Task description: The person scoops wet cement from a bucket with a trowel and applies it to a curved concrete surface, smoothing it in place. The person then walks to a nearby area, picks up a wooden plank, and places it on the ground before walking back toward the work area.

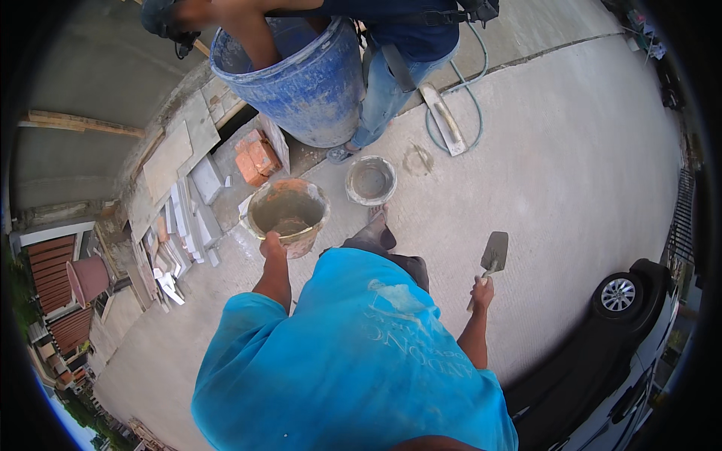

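At the near rim of a mortar-stained bucket point(304, 242), my left hand point(272, 245) is closed; whether it grips the rim or the thin handle is hard to see. Inside, the bucket has grey-brown residue on its walls and bottom. Out to the right, my right hand point(482, 292) is wrapped round the handle of a trowel point(495, 252), its flat grey blade directed away from me. Just right of the bucket, a small round grey tub point(371, 200) stands on the concrete, apart from both hands.
A co-worker point(410, 45) reaches into a large blue barrel point(312, 101) ahead. A long-handled plastering float point(444, 120) lies by a hose point(482, 98). Orange bricks point(257, 159) and stacked tile offcuts point(184, 214) lie left. A dark car point(602, 338) stands right.
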Tool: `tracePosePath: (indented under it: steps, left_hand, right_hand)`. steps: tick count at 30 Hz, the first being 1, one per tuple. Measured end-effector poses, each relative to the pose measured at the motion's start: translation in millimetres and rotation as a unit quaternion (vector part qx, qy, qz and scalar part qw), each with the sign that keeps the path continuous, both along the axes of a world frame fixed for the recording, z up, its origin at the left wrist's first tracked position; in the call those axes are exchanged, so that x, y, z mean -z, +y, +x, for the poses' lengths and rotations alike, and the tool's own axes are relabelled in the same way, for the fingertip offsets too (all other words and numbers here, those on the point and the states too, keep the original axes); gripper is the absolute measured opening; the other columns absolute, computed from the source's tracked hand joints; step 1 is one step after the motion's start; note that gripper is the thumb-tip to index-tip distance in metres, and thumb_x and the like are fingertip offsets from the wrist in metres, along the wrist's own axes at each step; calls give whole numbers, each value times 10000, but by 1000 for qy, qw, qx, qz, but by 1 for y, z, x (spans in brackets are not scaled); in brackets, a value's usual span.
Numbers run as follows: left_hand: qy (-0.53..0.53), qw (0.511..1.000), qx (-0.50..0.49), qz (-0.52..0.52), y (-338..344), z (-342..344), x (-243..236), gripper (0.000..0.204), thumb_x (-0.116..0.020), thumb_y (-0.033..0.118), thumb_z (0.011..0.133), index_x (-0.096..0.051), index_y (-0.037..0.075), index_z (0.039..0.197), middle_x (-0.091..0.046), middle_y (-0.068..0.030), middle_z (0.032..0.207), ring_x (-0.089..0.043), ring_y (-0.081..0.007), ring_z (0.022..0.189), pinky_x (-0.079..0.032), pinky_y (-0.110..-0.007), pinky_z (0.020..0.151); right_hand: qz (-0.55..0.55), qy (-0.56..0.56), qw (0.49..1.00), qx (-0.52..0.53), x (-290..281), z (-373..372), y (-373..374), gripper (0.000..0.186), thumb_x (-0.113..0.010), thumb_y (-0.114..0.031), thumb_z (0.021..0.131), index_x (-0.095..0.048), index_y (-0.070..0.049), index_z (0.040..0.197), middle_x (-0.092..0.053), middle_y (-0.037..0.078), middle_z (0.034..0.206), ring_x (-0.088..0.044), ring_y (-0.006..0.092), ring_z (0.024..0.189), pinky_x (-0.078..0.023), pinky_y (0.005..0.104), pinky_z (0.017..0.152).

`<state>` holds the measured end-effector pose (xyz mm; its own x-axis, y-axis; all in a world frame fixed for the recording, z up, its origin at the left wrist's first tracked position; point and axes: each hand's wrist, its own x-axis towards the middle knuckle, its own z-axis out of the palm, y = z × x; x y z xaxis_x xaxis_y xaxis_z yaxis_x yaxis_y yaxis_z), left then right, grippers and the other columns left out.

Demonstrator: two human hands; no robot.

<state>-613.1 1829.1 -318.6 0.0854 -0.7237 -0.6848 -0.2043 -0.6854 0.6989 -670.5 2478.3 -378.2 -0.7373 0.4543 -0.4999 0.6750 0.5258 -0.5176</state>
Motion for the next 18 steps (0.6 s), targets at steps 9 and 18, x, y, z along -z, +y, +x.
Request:
tracePosePath:
  steps: [9, 18]
  left_hand:
    - [-60, 994, -88, 12, 36, -2, 0, 495, -597, 20, 690, -544, -96, 1169, -564, -225, 1171, -619, -406, 1001, -587, -552, 766]
    - [-40, 982, -184, -35, 106, -10, -7, 477, -600, 33, 700, -549, -130, 1145, -587, -213, 1133, -644, -385, 936, -585, -505, 785]
  right_hand:
    - [-88, -146, 985, 7, -11, -39, 3, 213, -646, -182, 797, -608, 0, 901, -579, 69, 655, -579, 182, 528, -495, 337, 492]
    - [-89, -167, 978, -87, -5, -145, 57, 244, -658, -213, 783, -629, 2, 894, -597, 65, 660, -593, 163, 533, -501, 324, 482]
